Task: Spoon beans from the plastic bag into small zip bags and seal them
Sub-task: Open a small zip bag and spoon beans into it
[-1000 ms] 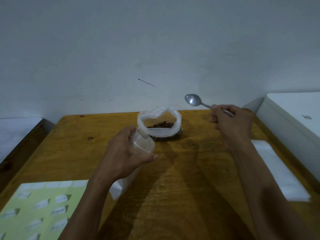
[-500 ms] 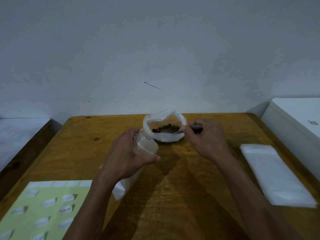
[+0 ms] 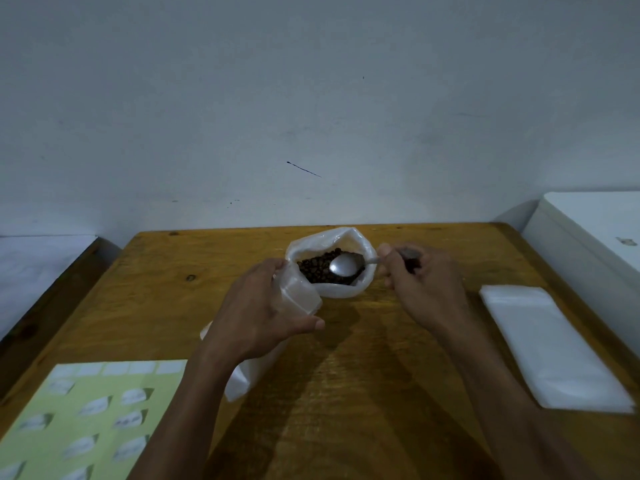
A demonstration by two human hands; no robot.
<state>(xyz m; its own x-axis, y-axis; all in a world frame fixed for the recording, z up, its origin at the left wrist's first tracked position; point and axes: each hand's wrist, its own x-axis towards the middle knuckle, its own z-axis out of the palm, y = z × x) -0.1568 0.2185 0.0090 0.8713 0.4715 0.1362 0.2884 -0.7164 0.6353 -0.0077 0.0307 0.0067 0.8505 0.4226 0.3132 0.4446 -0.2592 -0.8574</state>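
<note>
While the fingers [image 3: 389, 258] of the right hand [image 3: 424, 289] pinch the handle of a metal spoon [image 3: 344, 265], its bowl lies face up on the dark beans [image 3: 317, 270] inside the plastic bag [image 3: 332, 258], just left of those fingertips. The bag stands open-mouthed on the wooden desk [image 3: 166, 299], its rim rolled down around the beans. The left hand [image 3: 263, 313] grips a small zip bag [image 3: 299, 294], fingers curled behind it and thumb pressed along its near side; the bag's open mouth is tilted up toward the plastic bag and appears to touch its near-left edge, while its lower end trails out below the wrist toward the person. Whether any beans are in the zip bag cannot be told through the cloudy plastic.

Well to the right of the right hand, a flat stack of white bags [image 3: 550, 348] lies on the desk. Below and left of the left forearm sits a pale green sheet [image 3: 79, 424] with rows of small white shapes, too blurred to identify. Behind the desk rises a plain grey wall [image 3: 311, 98]; a white box-like surface [image 3: 595, 230] sits at the far right.
</note>
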